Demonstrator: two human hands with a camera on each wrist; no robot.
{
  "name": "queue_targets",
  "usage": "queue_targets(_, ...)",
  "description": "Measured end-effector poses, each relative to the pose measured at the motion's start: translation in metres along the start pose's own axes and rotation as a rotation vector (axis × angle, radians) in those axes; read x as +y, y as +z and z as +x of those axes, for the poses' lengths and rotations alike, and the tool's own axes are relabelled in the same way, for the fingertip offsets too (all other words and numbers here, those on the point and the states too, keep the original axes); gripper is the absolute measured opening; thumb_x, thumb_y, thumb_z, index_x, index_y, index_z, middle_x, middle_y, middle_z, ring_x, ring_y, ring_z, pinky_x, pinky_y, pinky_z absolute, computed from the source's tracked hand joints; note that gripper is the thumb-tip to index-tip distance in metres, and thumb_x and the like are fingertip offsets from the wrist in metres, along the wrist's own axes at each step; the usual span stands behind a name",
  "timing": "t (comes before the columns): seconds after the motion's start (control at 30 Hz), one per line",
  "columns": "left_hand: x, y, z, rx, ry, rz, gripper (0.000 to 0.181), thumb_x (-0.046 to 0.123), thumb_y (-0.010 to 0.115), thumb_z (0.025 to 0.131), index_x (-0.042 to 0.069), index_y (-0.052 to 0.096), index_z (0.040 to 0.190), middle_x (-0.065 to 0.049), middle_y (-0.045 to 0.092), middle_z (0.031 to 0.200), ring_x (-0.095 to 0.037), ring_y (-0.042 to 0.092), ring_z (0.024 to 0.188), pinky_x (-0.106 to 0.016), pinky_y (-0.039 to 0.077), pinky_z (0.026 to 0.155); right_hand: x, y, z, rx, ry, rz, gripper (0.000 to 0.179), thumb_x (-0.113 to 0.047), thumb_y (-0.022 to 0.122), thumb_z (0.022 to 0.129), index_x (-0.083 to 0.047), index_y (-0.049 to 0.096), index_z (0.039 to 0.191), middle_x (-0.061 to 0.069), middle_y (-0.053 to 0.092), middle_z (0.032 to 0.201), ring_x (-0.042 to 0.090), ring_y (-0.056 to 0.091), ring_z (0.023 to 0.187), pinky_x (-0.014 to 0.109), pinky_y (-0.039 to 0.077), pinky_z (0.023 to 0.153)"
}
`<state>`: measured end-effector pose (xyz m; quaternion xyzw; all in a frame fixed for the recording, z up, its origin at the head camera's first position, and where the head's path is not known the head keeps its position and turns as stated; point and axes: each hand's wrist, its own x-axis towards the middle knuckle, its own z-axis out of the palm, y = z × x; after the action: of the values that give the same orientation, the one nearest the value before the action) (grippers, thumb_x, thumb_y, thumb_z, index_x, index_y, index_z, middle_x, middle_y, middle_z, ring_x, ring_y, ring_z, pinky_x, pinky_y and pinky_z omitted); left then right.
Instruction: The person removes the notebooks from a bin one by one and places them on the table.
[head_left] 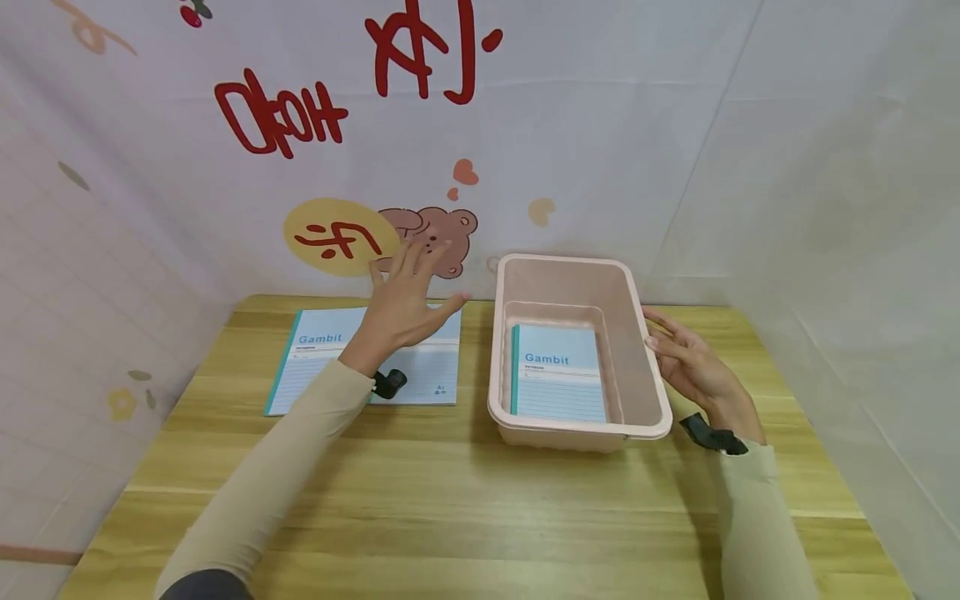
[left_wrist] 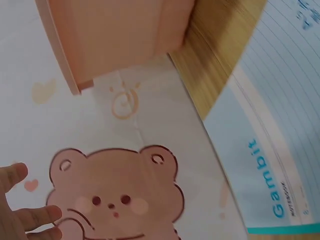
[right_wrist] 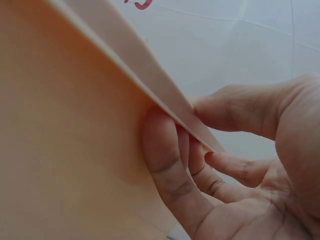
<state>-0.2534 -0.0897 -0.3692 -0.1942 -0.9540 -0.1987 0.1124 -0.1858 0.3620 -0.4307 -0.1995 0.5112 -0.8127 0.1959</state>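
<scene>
Head view: table (head_left: 480,500) seen from above, facing the printed backdrop (head_left: 600,125). Left wrist view: held close, aimed at backdrop bear (left_wrist: 115,195), notebook (left_wrist: 280,150) and pink bin (left_wrist: 115,35). Right wrist view: pressed near the bin wall; the bin is shared by all three

Your bin (head_left: 645,367) sits right of centre on the tabletop (head_left: 450,500), with one notebook (head_left: 558,375) lying inside it. A second notebook (head_left: 315,350) lies flat at centre left, well apart from the bin, under your left hand (head_left: 405,304). Your right hand (head_left: 690,362) touches the bin's right wall.
</scene>
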Motion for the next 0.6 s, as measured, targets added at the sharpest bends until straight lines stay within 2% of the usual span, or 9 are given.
queue_targets(0.33,0.033,-0.002,0.014,-0.022,0.008,0.027,0.087,0.08,0.045,0.09,0.039,0.021,0.163,-0.007,0.016,0.173,-0.032,0.005,0.161,-0.08,0.002,0.116,-0.005,-0.004,0.004,-0.02,-0.006,0.03,0.052,0.007,0.025,0.107,-0.004,0.02,0.158,0.011,0.055,0.148,0.019,0.066,0.119,0.029,0.057,0.095)
queue_targets(0.6,0.057,0.008,0.021,-0.064,-0.002,0.057,0.089,0.084,0.041,0.089,0.044,0.012,0.163,-0.008,0.016,0.172,-0.036,0.001,0.161,-0.078,0.004,0.117,0.0,-0.002,0.003,-0.02,0.0,0.06,0.052,0.009,0.023,0.107,0.0,0.018,0.158,0.012,0.056,0.145,0.02,0.067,0.118,0.03,0.057,0.094)
